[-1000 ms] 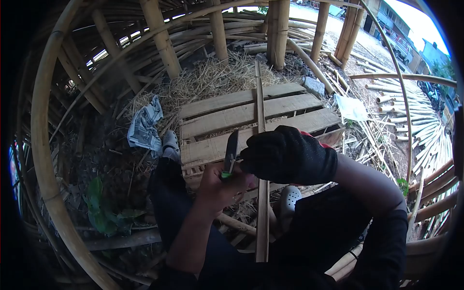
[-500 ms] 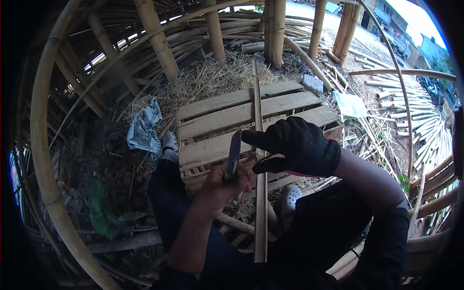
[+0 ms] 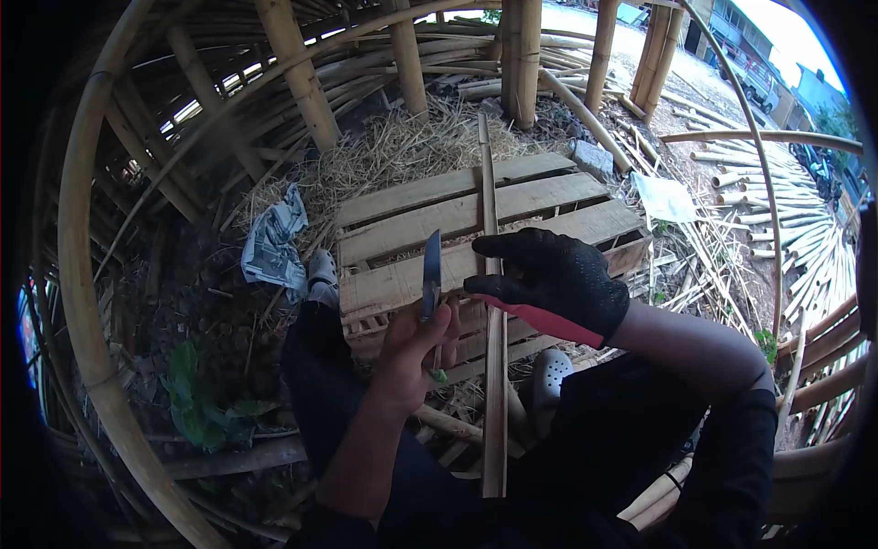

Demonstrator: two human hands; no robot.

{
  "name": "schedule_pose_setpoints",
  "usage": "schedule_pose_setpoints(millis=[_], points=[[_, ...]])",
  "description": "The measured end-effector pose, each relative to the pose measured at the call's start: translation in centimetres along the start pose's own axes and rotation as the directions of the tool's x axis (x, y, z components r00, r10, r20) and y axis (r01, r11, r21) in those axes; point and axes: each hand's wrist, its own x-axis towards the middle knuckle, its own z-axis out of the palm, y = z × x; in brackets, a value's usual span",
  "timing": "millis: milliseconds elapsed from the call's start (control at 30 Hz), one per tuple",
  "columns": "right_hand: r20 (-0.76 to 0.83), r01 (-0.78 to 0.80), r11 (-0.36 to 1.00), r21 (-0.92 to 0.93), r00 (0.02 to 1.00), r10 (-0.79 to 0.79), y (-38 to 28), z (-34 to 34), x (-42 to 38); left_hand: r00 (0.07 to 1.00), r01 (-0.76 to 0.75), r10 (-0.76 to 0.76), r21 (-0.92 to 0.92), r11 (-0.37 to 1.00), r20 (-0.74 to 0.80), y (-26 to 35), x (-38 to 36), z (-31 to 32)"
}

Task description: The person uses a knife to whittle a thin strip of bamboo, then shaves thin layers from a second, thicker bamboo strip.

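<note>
Seemingly at a knife-handling step, the left hand [image 3: 416, 352] clamps a knife [image 3: 432, 270] above the pallet's [image 3: 384, 282] near edge as the gloved right hand [image 3: 558, 279], thumb and forefinger apart, hangs over a strip [image 3: 495, 393], any cut calling for a firm hold.

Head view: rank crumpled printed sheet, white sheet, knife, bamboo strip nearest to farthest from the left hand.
1. Knife: held in the left hand, blade up.
2. Bamboo strip: just right of that hand.
3. Crumpled printed sheet: on the ground, upper left.
4. White sheet: upper right, farthest.
</note>
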Motion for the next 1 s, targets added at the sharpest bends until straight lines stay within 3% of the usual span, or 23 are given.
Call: schedule_pose_setpoints(millis=[33,133,400,600,667,767,833,900,967,1000], points=[[-0.022,-0.034,0.997,0.073,0.999,0.036,-0.4,0.2,-0.1,0.993,-0.082,0.094,0.153,0.985,-0.072,-0.1,0.0,0.5],[-0.024,-0.068,0.989,0.128,0.997,0.072,-1.1,0.7,0.0,0.983,-0.130,0.160,0.264,0.956,-0.094,-1.1,-0.2,1.0],[-0.018,-0.103,0.967,0.233,0.994,0.110,-0.8,2.0,-0.3,0.968,-0.155,0.209,0.326,0.933,-0.139,-0.8,-0.4,1.9],[0.087,-0.242,0.935,0.259,0.970,0.227,-0.1,1.8,-0.2,0.972,-0.153,0.212,0.404,0.902,-0.104,-0.6,-0.7,2.2],[0.076,0.026,0.976,0.217,0.996,-0.044,2.2,2.6,-0.4,0.976,-0.147,0.201,0.440,0.886,-0.079,-0.5,-0.7,2.0],[0.091,0.128,0.981,0.146,0.986,-0.142,1.6,1.5,0.5,0.983,-0.117,0.171,0.495,0.861,-0.066,-0.5,-0.4,1.6],[0.006,0.099,0.986,0.137,0.995,-0.101,0.8,0.3,0.6,0.998,-0.031,0.047,0.393,0.919,-0.032,-0.2,-0.5,1.3],[-0.081,0.067,0.989,0.131,0.995,-0.056,0.6,0.1,0.7,0.999,-0.035,0.027,0.313,0.949,0.027,-0.1,-0.5,1.0],[-0.102,0.113,0.880,0.462,0.992,-0.074,0.5,0.3,1.0,0.996,-0.034,0.013,0.233,0.972,0.088,-0.1,-0.4,1.0],[-0.102,0.113,0.880,0.462,0.992,-0.073,0.7,0.1,0.9,0.996,-0.041,0.022,0.246,0.968,0.081,-0.2,-0.4,1.0]])
